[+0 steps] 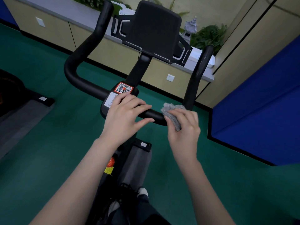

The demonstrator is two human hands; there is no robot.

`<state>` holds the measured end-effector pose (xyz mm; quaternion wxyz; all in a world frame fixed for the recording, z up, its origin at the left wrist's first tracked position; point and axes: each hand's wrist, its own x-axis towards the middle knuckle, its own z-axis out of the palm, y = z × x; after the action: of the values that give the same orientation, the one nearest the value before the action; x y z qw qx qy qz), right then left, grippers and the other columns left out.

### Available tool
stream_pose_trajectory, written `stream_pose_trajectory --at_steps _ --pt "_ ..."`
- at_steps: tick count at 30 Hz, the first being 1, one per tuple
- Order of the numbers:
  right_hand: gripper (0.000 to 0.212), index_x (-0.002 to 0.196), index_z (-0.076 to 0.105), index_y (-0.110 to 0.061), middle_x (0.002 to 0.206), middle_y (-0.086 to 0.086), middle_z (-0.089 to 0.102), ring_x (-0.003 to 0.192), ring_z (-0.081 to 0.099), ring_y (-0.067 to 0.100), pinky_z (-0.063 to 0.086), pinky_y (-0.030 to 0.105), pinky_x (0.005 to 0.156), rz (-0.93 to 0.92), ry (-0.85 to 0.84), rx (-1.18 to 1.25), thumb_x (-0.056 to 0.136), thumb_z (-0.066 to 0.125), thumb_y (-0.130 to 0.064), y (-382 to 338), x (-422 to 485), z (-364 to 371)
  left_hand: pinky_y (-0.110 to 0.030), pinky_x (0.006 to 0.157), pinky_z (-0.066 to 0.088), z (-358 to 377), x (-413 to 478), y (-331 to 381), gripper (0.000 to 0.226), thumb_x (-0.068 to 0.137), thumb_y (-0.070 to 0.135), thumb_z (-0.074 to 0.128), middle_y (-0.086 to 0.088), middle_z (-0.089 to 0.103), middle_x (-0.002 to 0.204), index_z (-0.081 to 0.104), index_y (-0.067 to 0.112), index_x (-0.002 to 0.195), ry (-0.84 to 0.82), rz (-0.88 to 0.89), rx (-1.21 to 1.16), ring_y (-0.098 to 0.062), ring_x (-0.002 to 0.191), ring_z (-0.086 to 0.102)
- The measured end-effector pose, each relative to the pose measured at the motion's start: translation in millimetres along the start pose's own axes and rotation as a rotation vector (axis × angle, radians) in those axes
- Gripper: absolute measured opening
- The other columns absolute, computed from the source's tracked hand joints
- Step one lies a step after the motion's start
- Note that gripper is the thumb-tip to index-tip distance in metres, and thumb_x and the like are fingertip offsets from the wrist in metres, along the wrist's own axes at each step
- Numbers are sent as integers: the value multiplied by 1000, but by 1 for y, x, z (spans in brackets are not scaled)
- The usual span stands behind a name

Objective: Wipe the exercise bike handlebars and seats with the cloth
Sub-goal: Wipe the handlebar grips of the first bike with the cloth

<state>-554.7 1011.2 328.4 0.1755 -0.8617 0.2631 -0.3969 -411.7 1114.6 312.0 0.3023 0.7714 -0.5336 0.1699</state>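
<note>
A black U-shaped handlebar (84,82) of the exercise bike fills the middle of the view, with a black console (154,30) above it. My right hand (185,130) grips a crumpled grey cloth (173,114) and presses it on the right part of the crossbar, near the base of the right upright (199,70). My left hand (125,116) rests with fingers spread on the centre of the crossbar, partly covering a white label beside a red QR sticker (124,88). The seat is not in view.
Green floor (56,151) surrounds the bike. A blue padded panel (259,103) stands close on the right. A beige low wall with plants (209,36) and a stone lantern runs behind. Another machine's base (21,108) lies at the left.
</note>
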Motion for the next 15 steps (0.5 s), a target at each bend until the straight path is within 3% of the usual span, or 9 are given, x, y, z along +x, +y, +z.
stream_pose_trajectory --at_steps 4,8,13,15 --pt "18 98 72 -3 93 6 69 91 52 20 36 13 86 -77 -143 -57 80 73 -3 7 17 -13 -35 105 31 -1 1 0 43 82 53 61 6 68 98 73 19 105 -9 -3 -4 -20 96 62" --pt "16 97 74 -7 92 5 71 92 55 25 33 13 81 -32 -240 -140 81 73 -4 11 35 -23 -37 110 26 1 2 12 54 83 59 53 1 67 98 72 14 106 -28 -12 13 -23 98 60" --pt "11 94 73 -12 92 6 72 97 58 24 46 31 85 5 -615 -180 87 65 -17 7 67 -19 -39 111 26 15 3 37 49 80 49 64 -4 66 97 69 8 107 -79 -61 -64 -26 97 61" --pt "12 93 72 -13 92 7 71 94 60 23 48 31 83 16 -758 -220 88 64 -19 9 82 -22 -36 108 28 19 2 39 43 79 45 69 -3 65 93 68 8 102 -77 -105 -119 -26 93 60"
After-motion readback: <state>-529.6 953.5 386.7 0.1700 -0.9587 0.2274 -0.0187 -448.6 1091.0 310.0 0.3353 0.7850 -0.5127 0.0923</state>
